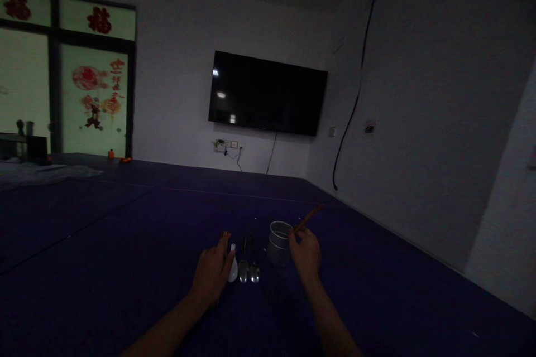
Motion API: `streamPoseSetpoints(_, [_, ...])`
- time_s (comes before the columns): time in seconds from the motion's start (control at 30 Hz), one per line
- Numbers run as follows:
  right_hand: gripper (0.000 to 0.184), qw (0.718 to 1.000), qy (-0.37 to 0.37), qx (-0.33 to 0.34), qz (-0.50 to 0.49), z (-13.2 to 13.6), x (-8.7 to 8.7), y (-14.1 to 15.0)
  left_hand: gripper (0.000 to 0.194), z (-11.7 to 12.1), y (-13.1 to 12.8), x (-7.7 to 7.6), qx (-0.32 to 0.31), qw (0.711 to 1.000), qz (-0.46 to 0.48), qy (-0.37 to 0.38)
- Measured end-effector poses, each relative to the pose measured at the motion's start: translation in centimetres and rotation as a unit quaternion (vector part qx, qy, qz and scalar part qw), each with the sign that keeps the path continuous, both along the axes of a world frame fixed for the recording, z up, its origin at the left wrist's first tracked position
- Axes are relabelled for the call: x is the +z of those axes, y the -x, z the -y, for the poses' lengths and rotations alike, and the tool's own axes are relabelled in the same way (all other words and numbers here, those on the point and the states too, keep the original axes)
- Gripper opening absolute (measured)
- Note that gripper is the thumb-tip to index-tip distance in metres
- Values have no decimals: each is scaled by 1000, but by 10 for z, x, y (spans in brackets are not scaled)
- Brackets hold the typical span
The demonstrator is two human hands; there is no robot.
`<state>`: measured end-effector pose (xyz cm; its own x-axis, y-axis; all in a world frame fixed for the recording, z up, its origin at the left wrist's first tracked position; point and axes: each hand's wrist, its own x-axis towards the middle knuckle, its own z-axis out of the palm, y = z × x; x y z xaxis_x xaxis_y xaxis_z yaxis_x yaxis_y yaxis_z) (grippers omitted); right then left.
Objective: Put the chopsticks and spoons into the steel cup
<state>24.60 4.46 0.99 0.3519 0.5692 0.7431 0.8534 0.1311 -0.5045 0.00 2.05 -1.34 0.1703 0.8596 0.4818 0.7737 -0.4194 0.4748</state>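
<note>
My right hand [305,254] pinches brown chopsticks [312,215], which slant up and to the right beside the rim of a grey cylindrical holder [278,244]. The holder stands upright on the purple surface, and the hand is at its right side. My left hand [211,272] is closed over more brown chopsticks [226,234]; their tips show past the fingers, while the hand hides most of their length. Close to the left fingers lies a white spoon [233,272]. Two metal spoons [243,272] lie side by side between it and the holder, bowls toward me.
The wide purple surface [138,240] reaches to the walls. A television [268,95] hangs ahead, with sockets and cables below. A black cable [354,109] hangs on the right wall. Plastic sheeting [46,173] and small orange items [111,154] lie far left near the glass doors.
</note>
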Motion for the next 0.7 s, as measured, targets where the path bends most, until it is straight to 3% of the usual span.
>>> streamPoseSetpoints(0.4, [59, 999, -5, 19, -46, 0, -1, 1, 53, -4, 0, -6, 11, 1000, -17, 5])
streamPoseSetpoints(0.7, [63, 997, -2, 28, -77, -1, -1, -2, 52, -1, 0, -2, 12, 1000, -14, 6])
